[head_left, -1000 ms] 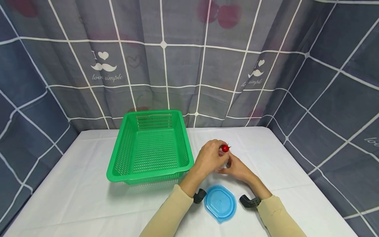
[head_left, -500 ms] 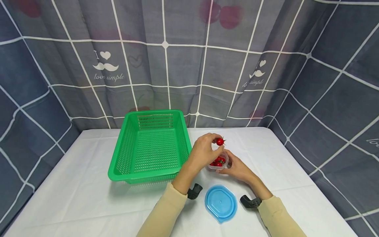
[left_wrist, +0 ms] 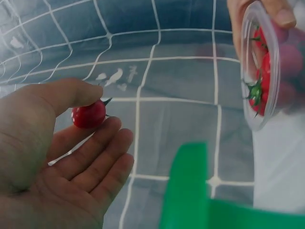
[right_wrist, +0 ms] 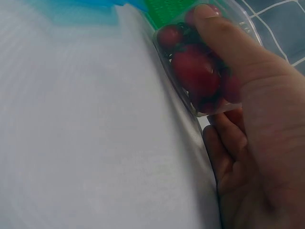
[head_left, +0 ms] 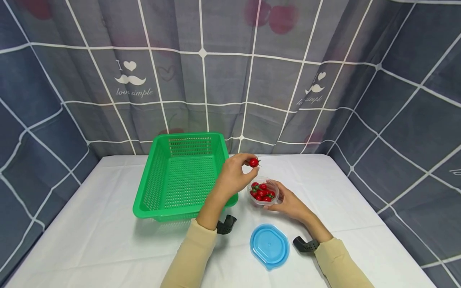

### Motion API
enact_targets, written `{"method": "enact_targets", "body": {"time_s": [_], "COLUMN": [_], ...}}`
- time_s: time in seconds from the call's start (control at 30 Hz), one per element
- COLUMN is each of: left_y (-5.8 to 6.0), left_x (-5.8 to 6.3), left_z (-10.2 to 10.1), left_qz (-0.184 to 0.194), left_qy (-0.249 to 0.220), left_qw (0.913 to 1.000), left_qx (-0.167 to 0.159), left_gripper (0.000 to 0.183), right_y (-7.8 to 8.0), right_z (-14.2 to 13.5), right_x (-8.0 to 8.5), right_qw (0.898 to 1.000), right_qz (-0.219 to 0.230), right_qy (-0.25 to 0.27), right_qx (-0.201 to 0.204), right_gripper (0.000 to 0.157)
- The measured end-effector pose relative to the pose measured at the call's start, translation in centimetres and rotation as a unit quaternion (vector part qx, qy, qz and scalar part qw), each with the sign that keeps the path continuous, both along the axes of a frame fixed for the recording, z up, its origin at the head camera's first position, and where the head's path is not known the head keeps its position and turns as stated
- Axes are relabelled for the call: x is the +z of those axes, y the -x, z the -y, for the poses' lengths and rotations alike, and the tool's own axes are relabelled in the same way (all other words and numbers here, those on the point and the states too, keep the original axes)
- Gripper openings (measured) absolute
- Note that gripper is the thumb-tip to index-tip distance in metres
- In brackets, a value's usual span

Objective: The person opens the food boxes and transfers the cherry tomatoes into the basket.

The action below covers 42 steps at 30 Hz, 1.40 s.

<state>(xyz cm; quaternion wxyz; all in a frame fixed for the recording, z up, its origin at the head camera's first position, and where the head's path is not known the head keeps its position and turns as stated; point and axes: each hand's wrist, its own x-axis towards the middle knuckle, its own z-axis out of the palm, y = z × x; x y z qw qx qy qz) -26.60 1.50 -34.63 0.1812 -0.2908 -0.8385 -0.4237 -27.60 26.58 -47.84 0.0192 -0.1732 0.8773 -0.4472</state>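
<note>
My left hand (head_left: 233, 176) pinches one cherry tomato (left_wrist: 89, 114) between thumb and index finger, its green stem end pointing right. It is raised beside the right wall of the green basket (head_left: 144, 188). My right hand (head_left: 288, 202) grips a small clear plastic container (head_left: 264, 204) from its right side, thumb along the near wall. Several more red cherry tomatoes (head_left: 262, 193) with green stems lie inside that container. In the right wrist view the tomatoes (right_wrist: 194, 70) show through the clear wall under my thumb.
A blue plastic lid (head_left: 269, 246) lies on the white tablecloth (head_left: 108, 248) between my forearms. The green basket has perforated sides and floor. Behind the table hangs a grey checked curtain (head_left: 223, 80), which also closes off both sides.
My left hand has risen out of the container with the cherry tomato and moved left toward the basket. The container has come into full view, while my right hand stays nearly where it was.
</note>
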Motion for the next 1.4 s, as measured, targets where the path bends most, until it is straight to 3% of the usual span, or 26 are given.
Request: {"method": "enact_targets", "body": {"time_s": [0.33, 0.63, 1.0, 1.4], "left_y": [0.3, 0.8, 1.3, 1.0], "left_x": [0.6, 0.8, 0.9, 1.2], "left_z": [2.4, 5.4, 7.8, 9.7], "left_qz": [0.018, 0.09, 0.089, 0.11], "left_qy": [-0.009, -0.029, -0.037, -0.033], "left_qw": [0.9996, 0.9932, 0.9919, 0.9872], "left_qx": [0.022, 0.067, 0.083, 0.111], "left_gripper": [0.027, 0.03, 0.032, 0.035], "right_y": [0.0, 0.1, 0.0, 0.1], "right_z": [-0.1, -0.2, 0.0, 0.1], "right_x": [0.0, -0.4, 0.1, 0.1], "right_qw": [1.0, 1.0, 1.0, 1.0], "right_qz": [0.001, -0.007, -0.002, -0.001], "right_qy": [0.002, 0.007, -0.01, -0.01], "right_qx": [0.001, 0.009, 0.0, -0.001], "right_gripper": [0.095, 0.095, 0.095, 0.094]}}
